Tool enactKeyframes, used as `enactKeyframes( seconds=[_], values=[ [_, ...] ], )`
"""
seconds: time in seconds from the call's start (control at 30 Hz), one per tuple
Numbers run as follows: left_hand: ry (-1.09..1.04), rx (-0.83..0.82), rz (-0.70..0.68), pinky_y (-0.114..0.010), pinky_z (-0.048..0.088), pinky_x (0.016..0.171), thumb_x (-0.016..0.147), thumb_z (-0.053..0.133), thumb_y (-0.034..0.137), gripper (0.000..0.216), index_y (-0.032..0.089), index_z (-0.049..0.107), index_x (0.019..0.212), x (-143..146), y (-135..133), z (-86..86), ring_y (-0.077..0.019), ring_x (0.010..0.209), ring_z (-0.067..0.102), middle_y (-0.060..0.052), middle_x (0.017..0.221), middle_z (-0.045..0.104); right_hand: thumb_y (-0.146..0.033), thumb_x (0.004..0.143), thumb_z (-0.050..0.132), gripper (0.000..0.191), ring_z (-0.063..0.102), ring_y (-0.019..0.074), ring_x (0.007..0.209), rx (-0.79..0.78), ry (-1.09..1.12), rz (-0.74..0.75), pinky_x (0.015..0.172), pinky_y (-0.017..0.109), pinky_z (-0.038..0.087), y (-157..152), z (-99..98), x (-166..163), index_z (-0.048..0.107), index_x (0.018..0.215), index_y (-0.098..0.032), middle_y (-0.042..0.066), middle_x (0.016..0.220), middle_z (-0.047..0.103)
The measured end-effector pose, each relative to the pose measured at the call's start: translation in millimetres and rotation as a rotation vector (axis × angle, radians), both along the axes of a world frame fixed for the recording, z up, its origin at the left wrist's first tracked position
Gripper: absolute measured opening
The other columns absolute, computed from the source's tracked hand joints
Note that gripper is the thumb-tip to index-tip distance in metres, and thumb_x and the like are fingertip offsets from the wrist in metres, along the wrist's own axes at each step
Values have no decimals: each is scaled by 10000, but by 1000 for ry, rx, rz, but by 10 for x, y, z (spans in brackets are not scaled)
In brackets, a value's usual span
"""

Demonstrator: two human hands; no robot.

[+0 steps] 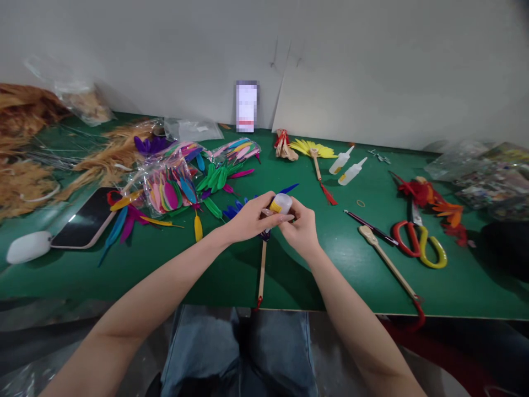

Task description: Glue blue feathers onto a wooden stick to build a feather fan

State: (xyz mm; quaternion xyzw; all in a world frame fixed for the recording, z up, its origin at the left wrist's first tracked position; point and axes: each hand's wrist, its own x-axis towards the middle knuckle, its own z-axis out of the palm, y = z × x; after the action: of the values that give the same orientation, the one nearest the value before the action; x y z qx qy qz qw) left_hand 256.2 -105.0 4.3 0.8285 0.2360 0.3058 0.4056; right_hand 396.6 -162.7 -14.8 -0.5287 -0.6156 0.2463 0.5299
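A green bench (231, 275) runs along a plain pale wall, seen from the head camera looking down over the person's forearms and jeans.

In the middle, both hands meet just above the bench. The left hand (248, 219) has its grip closed on a small white glue bottle (282, 204) with a yellow label, thumb and fingers wrapped around its side. The right hand (301, 227) also grasps the bottle from the other side, its fingers at the bottle's lower end. Under the hands lies a thin wooden stick (262, 273) with a red tip, reaching to the bench's near edge; blue feathers (235, 209) fan out from its upper end, partly hidden by the hands.

To the left lie loose coloured feathers (215, 179), clear bags of feathers (173, 184), a phone (85, 220) face up, a white oval object (28, 246) just beside it, and heaps of tan feathers (25, 176) toward the wall.

To the right of the hands lie a finished yellow feather fan (313, 148) with a red tassel, two more glue bottles (347, 165) side by side, a dark brush (370, 226), another wooden stick (388, 262) with a red tassel, red and yellow scissors (419, 242), and red and orange feathers (433, 201). Clear bags (479, 171) sit at the far right.
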Motion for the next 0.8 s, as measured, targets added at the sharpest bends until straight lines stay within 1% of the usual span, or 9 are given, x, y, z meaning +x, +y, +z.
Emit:
enactKeyframes(
  seconds=[0.1,0.27,0.43,0.63,0.8],
  values=[
    [-22,1,-5,-211,318,524,858,559,422,275,180,446,796,9,-3,1,-101,588,420,32,681,445,-207,723,564,58,380,99,537,-6,-1,-11,489,238,326,6,-11,-1,508,726,-191,-33,610,478],
    [-25,3,-7,-218,326,540,855,564,426,278,179,450,799,26,28,-17,-105,607,424,28,702,456,-222,727,571,67,368,96,527,9,-23,-36,473,235,307,16,-10,15,510,732,-193,-33,608,477],
    [-15,-7,-6,-227,343,563,860,545,451,285,175,477,840,63,50,-17,-115,633,448,17,736,477,-237,728,559,99,326,89,506,32,-65,-70,454,229,277,29,7,42,471,697,-203,-46,574,427],
    [-45,7,-5,-232,343,578,861,548,446,286,173,472,821,116,86,-36,-119,648,448,16,740,461,-225,716,543,108,289,86,487,37,-85,-111,444,230,256,58,19,59,441,681,-214,-56,557,387],
    [-58,-6,-3,-235,356,580,872,534,447,280,170,498,894,160,93,-37,-130,671,472,-3,786,491,-233,709,540,183,280,85,476,53,-97,-143,434,226,248,72,58,82,373,634,-226,-65,532,337]
  ],
)
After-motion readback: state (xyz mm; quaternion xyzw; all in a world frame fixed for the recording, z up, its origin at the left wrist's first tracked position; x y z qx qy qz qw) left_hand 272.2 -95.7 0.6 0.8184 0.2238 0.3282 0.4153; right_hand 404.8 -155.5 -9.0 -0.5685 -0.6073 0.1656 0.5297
